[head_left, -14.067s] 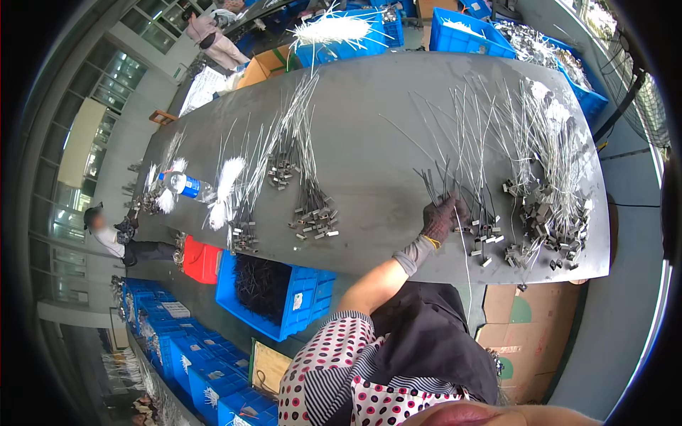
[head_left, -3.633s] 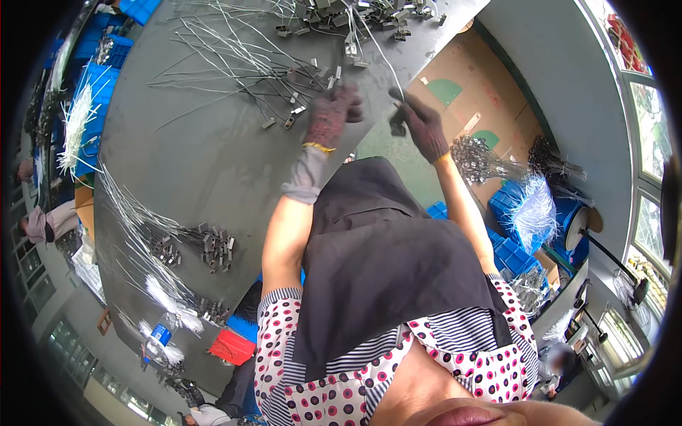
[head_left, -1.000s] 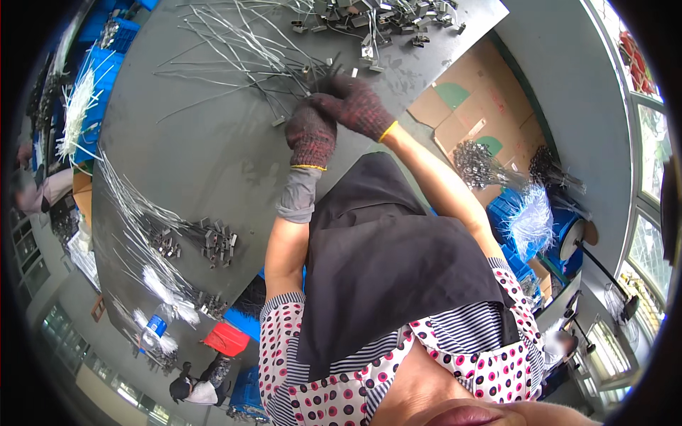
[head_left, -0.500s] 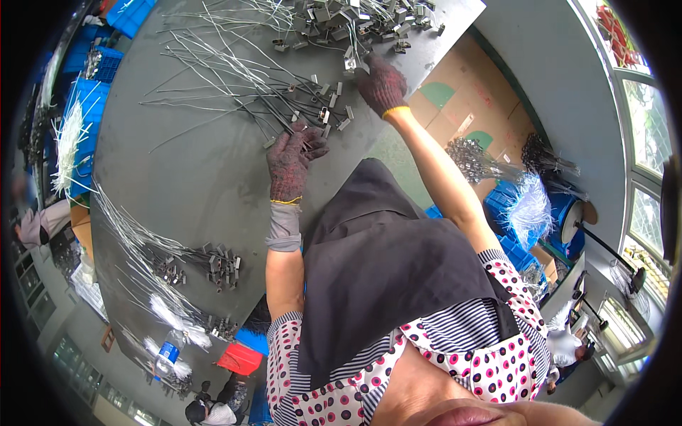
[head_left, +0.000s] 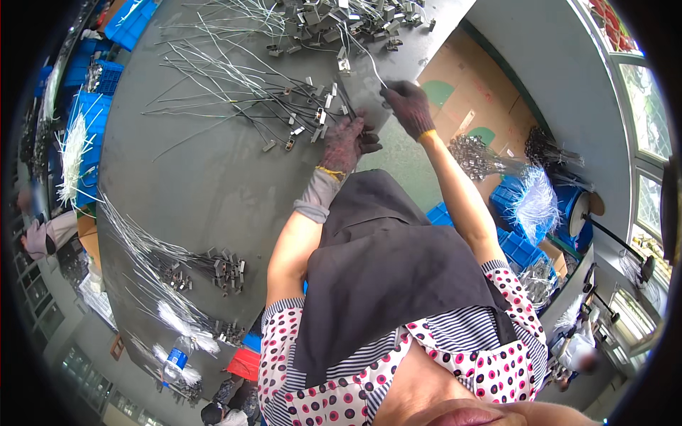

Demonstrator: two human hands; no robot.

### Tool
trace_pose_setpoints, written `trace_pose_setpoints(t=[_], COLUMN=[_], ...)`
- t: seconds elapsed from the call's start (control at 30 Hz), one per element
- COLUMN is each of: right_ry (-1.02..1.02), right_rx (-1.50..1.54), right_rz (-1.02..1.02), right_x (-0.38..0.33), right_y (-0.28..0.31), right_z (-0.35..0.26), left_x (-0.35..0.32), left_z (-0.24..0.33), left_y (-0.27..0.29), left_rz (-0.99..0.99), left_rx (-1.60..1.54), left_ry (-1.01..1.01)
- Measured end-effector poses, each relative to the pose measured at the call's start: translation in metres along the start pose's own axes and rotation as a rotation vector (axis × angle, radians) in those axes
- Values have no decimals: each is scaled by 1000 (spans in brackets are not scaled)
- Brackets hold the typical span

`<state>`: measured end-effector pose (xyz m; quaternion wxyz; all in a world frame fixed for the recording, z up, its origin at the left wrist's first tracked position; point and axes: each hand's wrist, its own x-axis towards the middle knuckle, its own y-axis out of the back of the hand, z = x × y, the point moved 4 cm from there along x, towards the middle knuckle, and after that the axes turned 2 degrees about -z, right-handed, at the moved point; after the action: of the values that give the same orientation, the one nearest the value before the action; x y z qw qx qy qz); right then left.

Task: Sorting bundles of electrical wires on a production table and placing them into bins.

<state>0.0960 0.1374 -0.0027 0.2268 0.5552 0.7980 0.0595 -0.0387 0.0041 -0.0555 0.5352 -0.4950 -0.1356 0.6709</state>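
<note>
**Right hand (head_left: 410, 110) in a dark red and black knitted glove pinches a thin white cord (head_left: 375, 65)**

The thumb and fingers of this hand are closed on the lower end of the cord, near the table's edge. From there the cord curves up to a heap of small, rectangular, silver-grey metal clips (head_left: 334, 28) at the top of the view.

The left hand (head_left: 344, 145), in a similar glove, is lower and well beside the right one, with its fingers bent. Some thin, dark wires (head_left: 346, 99) reach to its fingertips, but I cannot tell whether it grasps them.

Just beyond this hand lies a loose fan of thin, silver-grey wires (head_left: 291, 106), dark near one end and with small metal clips there. All this rests on a wide, flat, dark grey table (head_left: 177, 170).

Farther to the left, on the same table, there is another bundle of wires with metal clips (head_left: 226, 270), and near it a clear plastic bottle with a blue label (head_left: 177, 356). On the other side, beyond the table, stands brown cardboard with green shapes (head_left: 458, 106).
</note>
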Motion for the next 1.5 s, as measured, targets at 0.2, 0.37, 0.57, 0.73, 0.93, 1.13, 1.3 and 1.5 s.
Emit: trace_pose_setpoints(t=[0.2,0.37,0.57,0.73,0.93,1.13,1.3,1.5], right_ry=[-116,-398,-530,-632,-651,-676,-412,-28], right_rx=[233,83,-44,-33,-11,-18,-129,95], right_rz=[-88,-136,-14,108,194,174,14,-84], right_x=[-117,-226,-309,-325,-329,-315,-237,-96], right_y=[37,77,108,110,121,125,94,25], right_z=[24,130,212,207,215,219,178,84], left_x=[48,59,50,46,28,23,14,9], left_z=[-22,-22,5,53,86,72,48,15], left_y=[-10,-22,-25,-30,-27,-7,-10,-33], left_rz=[-28,-62,-13,-20,162,149,99,135], left_rx=[-121,-179,-161,-151,-214,-155,-31,259], left_ry=[-97,-40,-155,-391,-473,-455,-391,-317])
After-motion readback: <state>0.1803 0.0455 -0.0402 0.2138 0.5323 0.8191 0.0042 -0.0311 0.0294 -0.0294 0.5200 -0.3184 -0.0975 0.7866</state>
